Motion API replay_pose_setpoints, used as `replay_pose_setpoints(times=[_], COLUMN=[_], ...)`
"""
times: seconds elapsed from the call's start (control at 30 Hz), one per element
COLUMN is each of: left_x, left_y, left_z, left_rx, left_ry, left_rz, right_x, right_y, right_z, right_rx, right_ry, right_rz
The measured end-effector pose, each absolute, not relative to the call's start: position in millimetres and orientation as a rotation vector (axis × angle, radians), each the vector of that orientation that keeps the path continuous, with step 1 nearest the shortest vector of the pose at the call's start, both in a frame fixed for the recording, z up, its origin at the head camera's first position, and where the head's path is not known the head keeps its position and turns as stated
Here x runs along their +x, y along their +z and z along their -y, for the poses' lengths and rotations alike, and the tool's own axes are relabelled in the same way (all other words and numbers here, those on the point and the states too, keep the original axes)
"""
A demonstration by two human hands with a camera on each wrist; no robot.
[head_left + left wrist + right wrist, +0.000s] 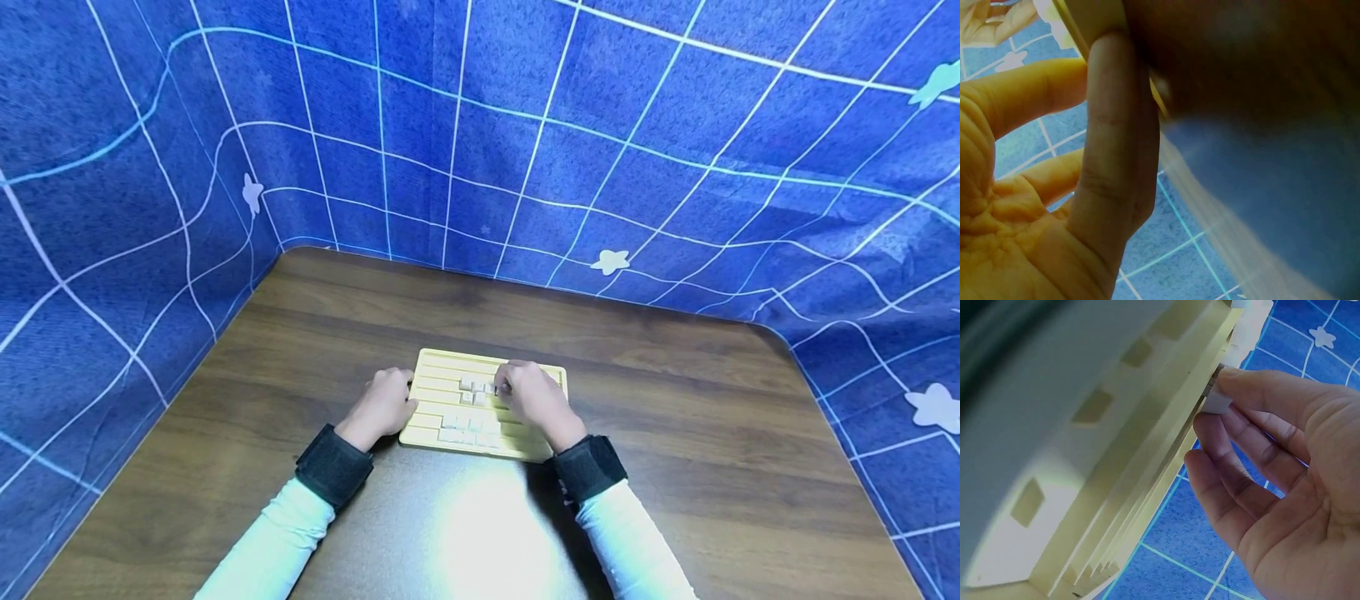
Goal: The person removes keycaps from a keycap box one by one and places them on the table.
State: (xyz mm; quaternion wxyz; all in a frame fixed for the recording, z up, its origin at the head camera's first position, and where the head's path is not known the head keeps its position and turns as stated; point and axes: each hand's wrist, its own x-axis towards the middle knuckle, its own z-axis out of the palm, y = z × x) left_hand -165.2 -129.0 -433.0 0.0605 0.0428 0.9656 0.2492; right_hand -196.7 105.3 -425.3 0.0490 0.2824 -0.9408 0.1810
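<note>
A tile (1217,402) is pinched between the thumb and fingertips of the right hand (531,393). By the left hand (381,402), the tray (435,383) is held at its side edge, with thumb and fingertips against the rim. The tray thus lies between the two hands, and its far right portion is partly covered by the right hand. Whether the pinched tile is in contact with a ridge cannot be told.

Just left of the right hand, a cluster of upper tiles (478,399) is set between the ridges; nearer the body than both hands, near tiles (471,437) are lined up side by side.

The step in hand is judged to be the handling of one tile at its row. The tile should be gripped by its sides, kept square to the ridges and moved slowly, so that the upper tiles are not knocked. Steady pressure should be maintained by the left hand, since a light tray may slide on the table (675,400). The right wrist should be kept raised over the near tiles. Beyond both hands, a blue cloth (480,150) is hung.
</note>
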Motion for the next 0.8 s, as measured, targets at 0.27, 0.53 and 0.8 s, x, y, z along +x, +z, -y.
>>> replay_pose_setpoints(times=[0.27,0.53,0.8], left_x=[-166,-165,-166], left_y=[-433,-431,-430], left_z=[129,129,128], left_rx=[0.12,0.135,0.108], left_ry=[0.737,0.734,0.74], left_rz=[-2.913,-2.915,-2.868], right_x=[-197,-198,-202], right_y=[-421,-412,-406], right_z=[-107,-113,-124], right_rx=[0.919,0.91,0.871], right_ry=[0.574,0.574,0.53], right_rz=[2.83,2.808,2.81])
